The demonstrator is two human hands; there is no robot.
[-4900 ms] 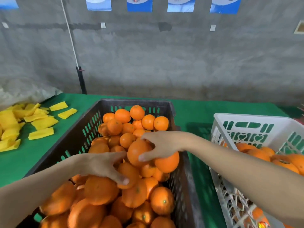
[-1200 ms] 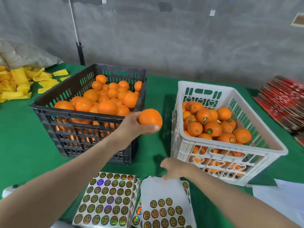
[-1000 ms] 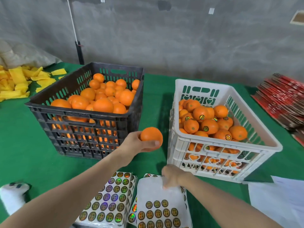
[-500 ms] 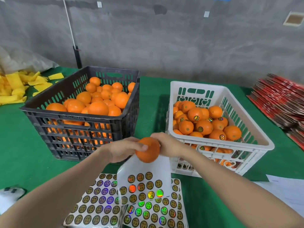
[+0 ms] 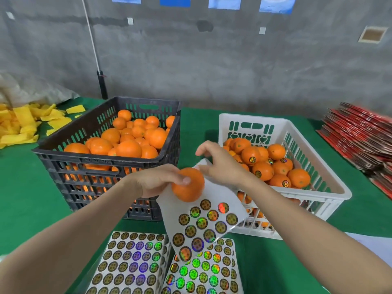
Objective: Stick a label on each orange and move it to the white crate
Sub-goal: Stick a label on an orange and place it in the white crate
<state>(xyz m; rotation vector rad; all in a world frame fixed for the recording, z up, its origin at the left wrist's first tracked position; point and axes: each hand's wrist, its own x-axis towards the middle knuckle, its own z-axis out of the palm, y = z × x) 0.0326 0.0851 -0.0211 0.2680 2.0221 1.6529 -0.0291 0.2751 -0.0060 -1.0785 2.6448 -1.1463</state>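
Sitting round and bright, orange [image 5: 188, 188] fills left hand [image 5: 156, 181].

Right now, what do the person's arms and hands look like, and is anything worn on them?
Both forearms are bare as far as the picture's edge, with no sleeves in view. The left hand and the right hand wear no gloves. No watch, ring, bracelet or wristband shows on either wrist or on the fingers that can be seen.
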